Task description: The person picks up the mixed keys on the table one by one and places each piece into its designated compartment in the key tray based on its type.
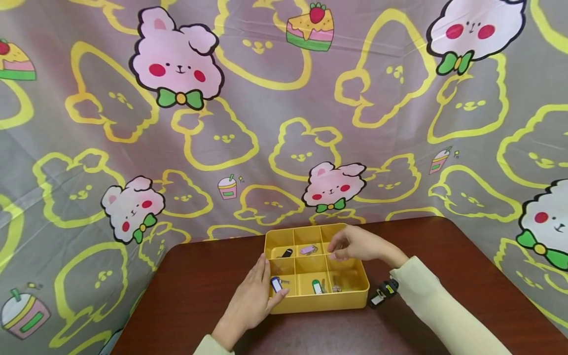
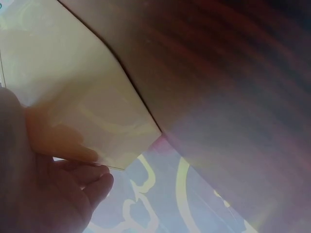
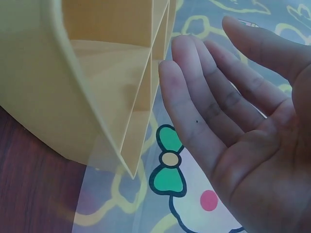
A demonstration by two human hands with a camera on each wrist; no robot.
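A yellow divided box with several compartments stands on the table. My left hand rests along its left wall, fingers fairly straight, thumb over the front left corner. Above the back right compartment hovers my right hand; its fingers are loosely bent with nothing between them in the right wrist view. Inside the box lie key tags: black at back left, purple with keys at back middle, blue with a key at front left, green at front middle. Small metallic pieces lie at front right.
The box stands on a dark red-brown table. A patterned cloth hangs right behind the table and along both sides. Below the right cuff is a black device with a yellow-green part.
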